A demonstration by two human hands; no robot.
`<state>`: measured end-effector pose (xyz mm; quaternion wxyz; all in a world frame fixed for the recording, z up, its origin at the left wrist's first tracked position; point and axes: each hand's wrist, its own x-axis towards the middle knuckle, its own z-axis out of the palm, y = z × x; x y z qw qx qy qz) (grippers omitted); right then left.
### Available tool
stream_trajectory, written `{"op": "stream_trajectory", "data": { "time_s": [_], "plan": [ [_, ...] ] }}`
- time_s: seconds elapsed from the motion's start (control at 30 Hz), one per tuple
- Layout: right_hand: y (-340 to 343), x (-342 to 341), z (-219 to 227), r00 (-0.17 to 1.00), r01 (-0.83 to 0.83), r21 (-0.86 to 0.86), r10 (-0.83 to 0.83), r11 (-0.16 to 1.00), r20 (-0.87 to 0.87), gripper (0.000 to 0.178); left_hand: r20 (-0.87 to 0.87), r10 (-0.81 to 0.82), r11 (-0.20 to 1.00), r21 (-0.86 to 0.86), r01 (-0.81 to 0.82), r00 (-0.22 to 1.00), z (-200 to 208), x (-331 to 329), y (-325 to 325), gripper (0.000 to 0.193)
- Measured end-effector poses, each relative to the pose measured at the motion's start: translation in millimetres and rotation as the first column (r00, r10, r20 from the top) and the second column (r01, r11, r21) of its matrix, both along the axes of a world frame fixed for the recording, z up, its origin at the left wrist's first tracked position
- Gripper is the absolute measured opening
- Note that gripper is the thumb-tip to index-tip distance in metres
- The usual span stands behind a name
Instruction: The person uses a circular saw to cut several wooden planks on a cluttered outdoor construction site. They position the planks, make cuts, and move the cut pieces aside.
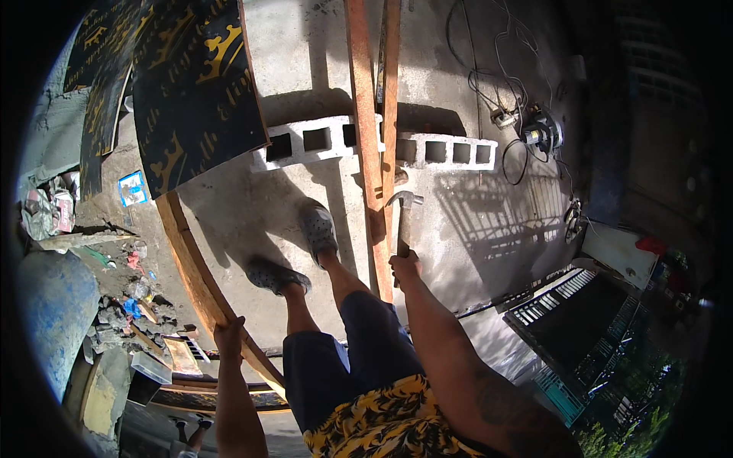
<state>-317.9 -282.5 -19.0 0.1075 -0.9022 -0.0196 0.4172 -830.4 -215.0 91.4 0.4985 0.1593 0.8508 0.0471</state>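
My right hand (405, 267) is closed round the handle of a claw hammer (403, 221), whose metal head points away from me. The hammer lies over or just beside two long wooden boards (372, 160), which stretch away from me and rest across white hollow concrete blocks (313, 141). My left hand (229, 337) grips the edge of another long wooden board (195, 263) at my left. That board's far end meets a black panel with yellow print (195, 99). My feet, in dark clogs, stand between the boards.
A corded power tool (542, 136) and tangled cables (492, 88) lie at the far right. Rubble and scraps (126, 317) cover the left side, by a blue-stained rounded object (57, 320). A dark metal-framed grille (569, 320) stands at right. Another person's legs (197, 433) show at lower left.
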Motion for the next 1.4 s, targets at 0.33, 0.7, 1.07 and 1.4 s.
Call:
{"op": "stream_trajectory", "data": {
  "time_s": [0.33, 0.7, 1.07, 1.4],
  "plan": [
    [43.5, 9.7, 52.6, 0.768, -0.635, -0.189, 0.638, 0.749, -0.054, 0.033, 0.047, 0.023, 0.999, 0.048, -0.026, 0.999, -9.5, -1.1, -7.8, 0.034],
    [87.4, -19.6, 61.2, 0.544, -0.839, -0.121, 0.822, 0.531, -0.168, 0.032, -0.032, -0.016, 1.0, 0.001, 0.016, 0.999, 10.9, 13.0, -3.6, 0.032],
    [169.6, -78.9, 48.6, 0.666, -0.743, 0.018, 0.742, 0.669, -0.073, 0.034, -0.094, -0.057, 0.998, -0.031, 0.055, 0.994, 24.6, 24.1, 0.5, 0.059],
    [121.6, -41.6, 45.6, 0.856, -0.494, 0.051, 0.495, 0.868, -0.151, 0.03, -0.043, -0.142, 0.989, -0.059, 0.139, 0.989, 21.9, 21.2, 9.1, 0.064]
  ]
}}
